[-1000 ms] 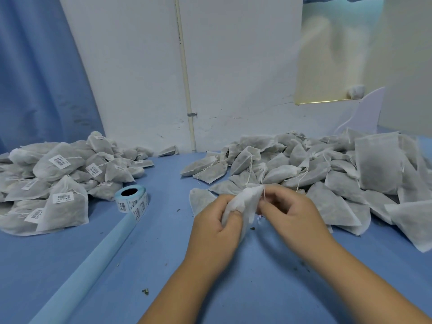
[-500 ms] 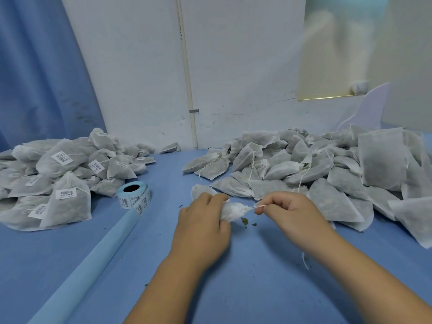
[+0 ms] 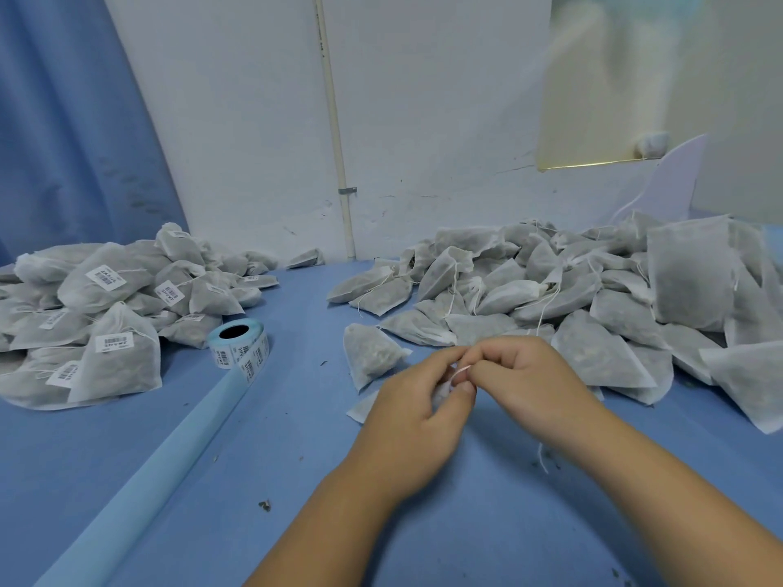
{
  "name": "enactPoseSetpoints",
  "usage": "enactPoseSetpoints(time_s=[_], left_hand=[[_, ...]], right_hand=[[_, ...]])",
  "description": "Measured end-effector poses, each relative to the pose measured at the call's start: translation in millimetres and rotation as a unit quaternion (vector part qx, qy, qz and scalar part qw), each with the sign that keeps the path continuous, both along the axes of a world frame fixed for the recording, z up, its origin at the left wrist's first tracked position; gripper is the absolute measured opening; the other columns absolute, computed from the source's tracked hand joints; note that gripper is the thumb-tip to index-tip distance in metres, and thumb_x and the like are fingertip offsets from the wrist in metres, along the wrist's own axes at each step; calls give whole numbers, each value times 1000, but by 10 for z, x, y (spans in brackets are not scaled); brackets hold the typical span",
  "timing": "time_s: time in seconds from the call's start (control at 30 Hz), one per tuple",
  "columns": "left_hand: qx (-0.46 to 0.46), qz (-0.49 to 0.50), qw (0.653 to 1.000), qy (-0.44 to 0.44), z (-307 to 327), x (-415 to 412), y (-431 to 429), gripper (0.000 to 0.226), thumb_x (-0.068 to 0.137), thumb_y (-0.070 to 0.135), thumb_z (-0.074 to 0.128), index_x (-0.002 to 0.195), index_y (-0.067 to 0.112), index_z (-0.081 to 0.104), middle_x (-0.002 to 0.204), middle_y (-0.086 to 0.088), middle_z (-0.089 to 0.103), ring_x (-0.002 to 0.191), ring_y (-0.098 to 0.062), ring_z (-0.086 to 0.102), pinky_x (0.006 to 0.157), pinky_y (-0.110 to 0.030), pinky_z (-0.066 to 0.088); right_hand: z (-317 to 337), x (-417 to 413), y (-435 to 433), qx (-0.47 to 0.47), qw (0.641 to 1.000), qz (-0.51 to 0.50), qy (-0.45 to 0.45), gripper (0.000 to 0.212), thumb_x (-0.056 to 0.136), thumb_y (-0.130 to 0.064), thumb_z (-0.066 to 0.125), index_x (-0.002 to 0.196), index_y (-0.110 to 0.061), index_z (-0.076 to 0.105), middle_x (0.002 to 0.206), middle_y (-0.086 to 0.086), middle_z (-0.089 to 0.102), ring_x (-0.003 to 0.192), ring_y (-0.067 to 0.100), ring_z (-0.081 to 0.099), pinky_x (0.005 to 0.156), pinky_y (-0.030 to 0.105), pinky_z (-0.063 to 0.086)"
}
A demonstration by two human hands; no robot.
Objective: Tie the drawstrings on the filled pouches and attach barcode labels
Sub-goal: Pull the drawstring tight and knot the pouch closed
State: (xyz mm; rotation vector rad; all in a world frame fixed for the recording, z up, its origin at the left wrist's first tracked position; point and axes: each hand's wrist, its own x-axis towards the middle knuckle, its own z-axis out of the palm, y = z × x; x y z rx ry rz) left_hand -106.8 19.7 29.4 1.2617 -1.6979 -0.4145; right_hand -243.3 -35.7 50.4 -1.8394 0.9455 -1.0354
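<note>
My left hand (image 3: 417,410) grips a white filled pouch (image 3: 442,391), mostly hidden inside the fist; a corner of it shows at the left. My right hand (image 3: 525,381) pinches the pouch's thin white drawstring (image 3: 462,369) right against the left fingers. Both hands meet above the blue table (image 3: 296,480). Another filled pouch (image 3: 373,358) lies just left of them. A roll of barcode labels (image 3: 239,345) stands further left with a strip hanging off it.
A large heap of unlabelled pouches (image 3: 593,298) covers the right back. A heap of labelled pouches (image 3: 97,315) lies at the left. A light blue rolled sheet (image 3: 144,472) runs diagonally from the label roll toward the front left. Small crumbs dot the table.
The right hand had drawn the string out to the right; now both hands are pressed together again, the pouch is bunched inside the left fist, and they sit lower on the table.
</note>
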Motion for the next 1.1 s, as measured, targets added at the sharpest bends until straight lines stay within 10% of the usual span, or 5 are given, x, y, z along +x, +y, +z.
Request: enactPoseSetpoints(time_s=[0.23,0.47,0.67,1.1], left_hand=[[72,61,994,49,5,70,-31,25,92,23,59,69,32,65,66,11,66,59,2,52,58,-8,40],[121,61,991,18,3,103,-36,24,90,24,57,71,10,63,72,-10,62,58,-9,45,52,-18,35],[160,32,982,91,97,89,1,38,94,27,58,57,30,63,56,13,60,53,1,51,52,-10,38],[69,-39,958,276,208,81,56,26,94,1,55,87,15,76,70,2,69,73,-11,68,74,-17,53]], right_hand=[[-12,-81,-37,-17,997,17,72,21,80,-13,63,68,-27,74,55,0,59,51,5,42,53,20,35],[-26,-114,-48,-51,990,4,135,18,79,-17,63,72,-31,71,46,-10,46,45,5,36,53,25,35],[-30,-154,-118,-39,997,-30,66,17,85,-15,64,70,-23,70,50,-14,50,45,4,37,46,15,32],[-130,36,-42,-32,999,-19,-12,13,84,-24,66,71,-24,66,49,-9,42,44,5,32,48,19,29]])
